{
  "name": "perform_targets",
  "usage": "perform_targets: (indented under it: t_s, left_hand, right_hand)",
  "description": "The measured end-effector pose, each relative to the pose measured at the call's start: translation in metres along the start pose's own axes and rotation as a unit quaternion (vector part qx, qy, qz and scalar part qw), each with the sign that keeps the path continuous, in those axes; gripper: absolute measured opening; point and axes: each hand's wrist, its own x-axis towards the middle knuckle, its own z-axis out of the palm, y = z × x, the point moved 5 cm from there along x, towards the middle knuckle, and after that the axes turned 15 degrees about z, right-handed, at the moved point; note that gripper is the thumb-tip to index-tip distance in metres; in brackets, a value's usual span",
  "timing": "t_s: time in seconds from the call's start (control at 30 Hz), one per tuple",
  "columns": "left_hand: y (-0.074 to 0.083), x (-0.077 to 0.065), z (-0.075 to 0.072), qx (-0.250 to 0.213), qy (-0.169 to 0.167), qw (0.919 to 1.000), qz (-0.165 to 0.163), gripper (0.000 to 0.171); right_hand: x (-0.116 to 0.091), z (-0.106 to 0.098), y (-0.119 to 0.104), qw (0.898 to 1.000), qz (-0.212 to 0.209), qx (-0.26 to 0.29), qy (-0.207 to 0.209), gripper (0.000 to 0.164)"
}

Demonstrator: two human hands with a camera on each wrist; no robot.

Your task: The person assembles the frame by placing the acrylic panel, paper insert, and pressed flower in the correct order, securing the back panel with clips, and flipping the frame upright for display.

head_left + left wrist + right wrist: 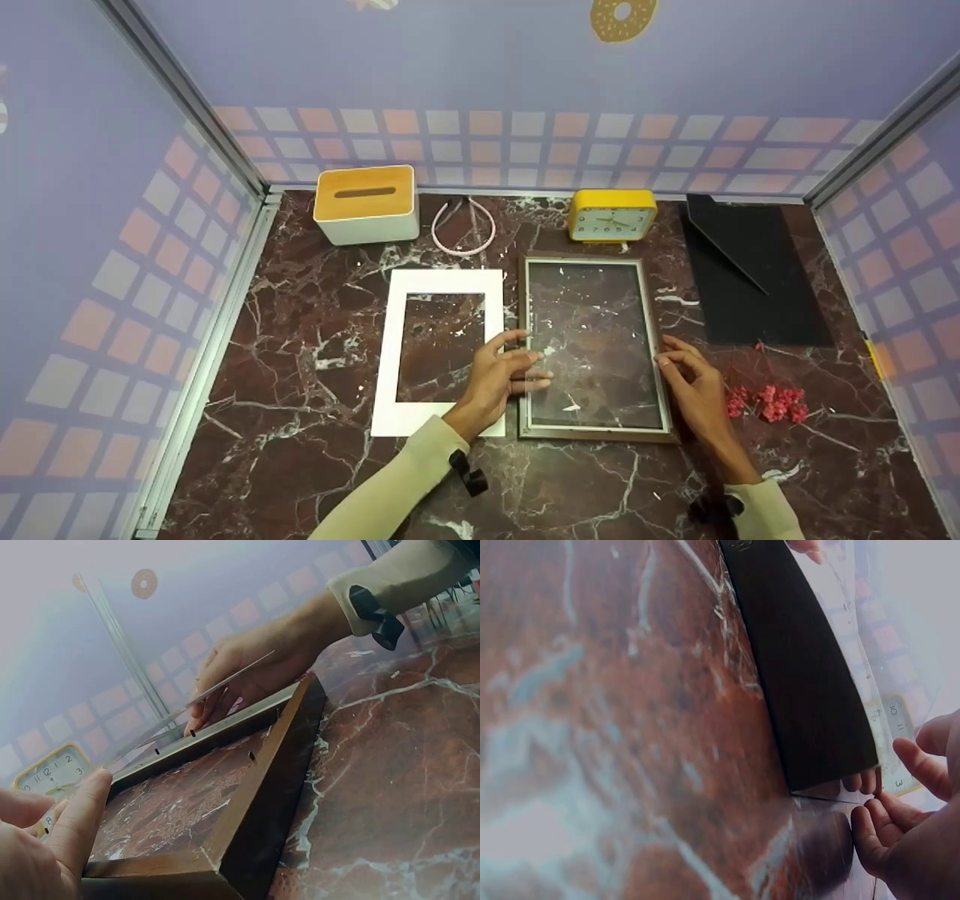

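A brown picture frame point(600, 435) lies on the marble-patterned table, small dark tabs along its inner edge in the left wrist view. Over its opening is a thin clear pane point(589, 337), seen edge-on and raised above the frame in the left wrist view. My left hand point(499, 379) holds the pane by its left side, some fingertips showing through it. At the opposite side my right hand point(694, 390) pinches the pane's edge beside the frame's right rail. A white mat board point(384, 375) with a rectangular cutout lies left of the frame, partly under my left hand.
Behind stand a tissue box point(367, 225), a pale hoop like a headband point(463, 253) and a yellow clock point(611, 217). At the right lies a black backing board point(772, 315) with a raised flap, and red flowers point(780, 403) sit near my right wrist. Walls enclose the table.
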Motion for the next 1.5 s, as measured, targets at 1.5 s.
perform_targets:
  t_s: [1.5]
  left_hand:
    - [0.033,0.016,0.004,0.486,-0.15,0.8474,0.152,0.032]
  right_hand:
    - [-0.001,0.002,-0.013,0.996,0.0,-0.079,0.051,0.006]
